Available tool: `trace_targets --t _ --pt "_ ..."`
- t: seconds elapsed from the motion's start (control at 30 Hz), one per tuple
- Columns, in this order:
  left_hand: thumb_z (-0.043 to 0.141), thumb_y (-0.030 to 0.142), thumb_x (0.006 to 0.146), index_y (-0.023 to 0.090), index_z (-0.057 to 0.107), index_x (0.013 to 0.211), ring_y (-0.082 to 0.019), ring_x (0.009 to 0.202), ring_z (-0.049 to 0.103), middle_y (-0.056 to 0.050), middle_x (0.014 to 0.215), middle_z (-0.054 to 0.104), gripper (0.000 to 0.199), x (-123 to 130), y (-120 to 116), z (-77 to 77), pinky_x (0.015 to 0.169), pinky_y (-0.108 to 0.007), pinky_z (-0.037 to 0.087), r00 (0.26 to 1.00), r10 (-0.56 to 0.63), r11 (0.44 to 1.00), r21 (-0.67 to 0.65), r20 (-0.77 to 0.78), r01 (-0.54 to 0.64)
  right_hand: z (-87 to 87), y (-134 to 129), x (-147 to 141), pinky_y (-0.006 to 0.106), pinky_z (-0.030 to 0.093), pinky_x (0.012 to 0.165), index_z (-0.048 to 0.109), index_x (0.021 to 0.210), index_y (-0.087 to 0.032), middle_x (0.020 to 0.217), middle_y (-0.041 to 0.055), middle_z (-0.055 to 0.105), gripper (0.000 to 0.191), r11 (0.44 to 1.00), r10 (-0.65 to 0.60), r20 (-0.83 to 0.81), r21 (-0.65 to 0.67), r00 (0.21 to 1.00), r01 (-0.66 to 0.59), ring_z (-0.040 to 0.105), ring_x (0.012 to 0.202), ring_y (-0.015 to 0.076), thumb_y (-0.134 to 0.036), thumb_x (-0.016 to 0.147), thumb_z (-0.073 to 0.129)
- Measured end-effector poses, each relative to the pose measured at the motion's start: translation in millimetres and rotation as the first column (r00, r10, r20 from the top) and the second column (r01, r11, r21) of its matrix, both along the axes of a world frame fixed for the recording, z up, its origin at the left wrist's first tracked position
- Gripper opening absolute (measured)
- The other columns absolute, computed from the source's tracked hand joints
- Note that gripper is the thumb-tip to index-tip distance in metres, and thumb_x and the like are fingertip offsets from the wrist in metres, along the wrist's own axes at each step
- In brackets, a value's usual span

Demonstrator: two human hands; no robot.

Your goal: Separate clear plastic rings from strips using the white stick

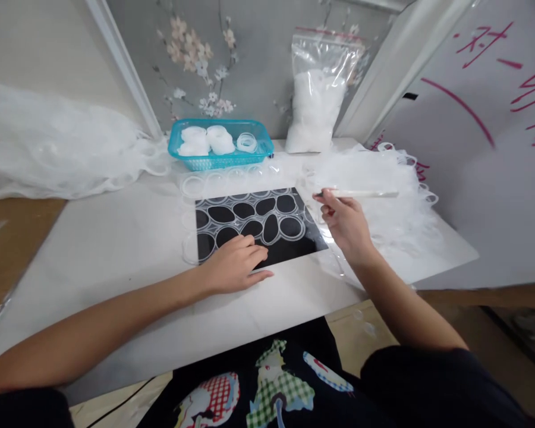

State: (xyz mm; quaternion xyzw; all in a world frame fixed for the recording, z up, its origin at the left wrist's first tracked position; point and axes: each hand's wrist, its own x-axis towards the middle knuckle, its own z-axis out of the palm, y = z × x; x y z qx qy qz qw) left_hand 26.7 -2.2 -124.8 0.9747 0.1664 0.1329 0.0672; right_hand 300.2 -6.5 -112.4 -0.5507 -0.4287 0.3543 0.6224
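Note:
On the white table lies a black mat (289,252) with a clear plastic sheet (235,222) of joined ring shapes over it. Resting at the mat's front edge, my left hand (238,264) has its fingers slightly bent, its thumb stretched out and nothing visible in it; the fingertips touch the sheet or mat. My right hand (345,223) is raised at the mat's right side. Its fingers pinch a slim white stick-like tool (370,194) with a dark end towards the left; its exact kind cannot be made out.
Behind the mat stands a blue basket (177,156) with white ring bundles. A zip bag (314,104) of white pieces leans on the wall beside it. Ring-patterned clear sheets (383,172) are piled at the right, and a large white heap (62,145) lies at the left. A whiteboard (485,196) borders the right.

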Motion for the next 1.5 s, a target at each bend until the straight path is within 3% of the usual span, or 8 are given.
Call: trace_targets --t 0.13,0.27,0.37,0.47,0.63,0.73,1.03,1.5 --pt "0.048 0.041 0.097 0.013 0.063 0.1 -0.022 0.091 0.057 -0.01 0.103 0.069 0.032 10 0 5.6 0.079 -0.036 0.044 0.995 -0.07 0.997 -0.022 0.064 0.072 -9.9 -37 1 0.036 0.058 0.067 0.063 0.079 -0.025 0.083 0.0042 0.071 0.024 0.98 0.157 -0.182 -0.095 0.971 -0.177 0.068 0.08 0.0209 -0.048 0.08 0.069" --pt "0.055 0.036 0.093 0.017 0.059 0.114 -0.021 0.099 0.06 -0.009 0.112 0.066 0.029 30 1 17.1 0.085 -0.037 0.049 0.979 0.086 0.922 -0.387 0.187 -0.007 -7.5 -52 -3 0.038 0.058 0.07 0.063 0.081 -0.026 0.076 0.0033 0.07 0.025 0.944 0.279 -0.196 -0.125 0.94 -0.306 0.067 0.079 0.0204 -0.048 0.09 0.053" --pt "0.058 0.03 0.088 0.02 0.052 0.128 -0.021 0.105 0.061 -0.01 0.123 0.062 0.041 46 0 29.2 0.087 -0.039 0.051 0.947 0.209 0.699 -0.715 0.246 0.031 2.6 -60 -9 0.035 0.056 0.068 0.065 0.086 -0.025 0.071 0.0044 0.069 0.035 0.909 0.349 -0.175 -0.175 0.921 -0.378 0.065 0.079 0.0194 -0.043 0.098 0.037" --pt "0.06 0.023 0.083 0.02 0.058 0.121 -0.023 0.11 0.06 -0.01 0.124 0.062 0.038 57 -4 40.9 0.093 -0.042 0.048 0.922 0.228 0.409 -0.89 0.312 0.2 14.8 -67 -15 0.026 0.055 0.063 0.066 0.084 -0.024 0.064 0.0012 0.066 0.032 0.873 0.326 -0.469 -0.183 0.821 -0.451 0.064 0.072 0.0143 -0.036 0.1 0.041" --pt "0.068 0.02 0.073 0.018 0.069 0.1 -0.021 0.104 0.059 -0.005 0.105 0.067 0.027 60 -16 52.2 0.095 -0.036 0.042 0.868 0.413 -0.046 -0.945 0.277 0.323 25.8 -72 -24 0.008 0.052 0.062 0.065 0.08 -0.022 0.062 -0.0102 0.068 0.01 0.791 0.292 -0.933 0.111 0.212 -0.602 0.065 0.063 0.0024 -0.021 0.08 0.075" --pt "0.069 0.019 0.068 0.016 0.071 0.089 -0.02 0.098 0.058 -0.005 0.101 0.068 0.021 58 -20 57.0 0.091 -0.033 0.041 0.841 0.482 -0.196 -0.905 0.246 0.377 25.9 -73 -27 0.005 0.052 0.06 0.065 0.081 -0.02 0.066 -0.0101 0.071 0.016 0.766 0.297 -0.953 0.199 0.061 -0.611 0.067 0.064 0.0017 -0.017 0.075 0.08" --pt "0.068 0.017 0.068 0.013 0.071 0.085 -0.021 0.099 0.058 -0.009 0.109 0.069 0.018 53 -19 63.8 0.091 -0.033 0.041 0.837 0.521 -0.351 -0.853 0.166 0.387 23.5 -75 -32 0.007 0.053 0.058 0.066 0.08 -0.022 0.066 -0.0093 0.072 0.008 0.812 0.186 -0.978 0.099 0.093 -0.575 0.068 0.062 0.0035 -0.019 0.08 0.073" --pt "0.069 0.019 0.074 0.014 0.07 0.074 -0.016 0.084 0.061 -0.006 0.095 0.069 0.005 52 -24 64.3 0.078 -0.025 0.047 0.823 0.541 -0.338 -0.85 0.175 0.404 31.7 -76 -37 0.008 0.053 0.057 0.067 0.077 -0.023 0.068 -0.0087 0.072 0.01 0.845 0.125 -0.97 -0.008 0.211 -0.535 0.068 0.061 0.0032 -0.021 0.086 0.067"
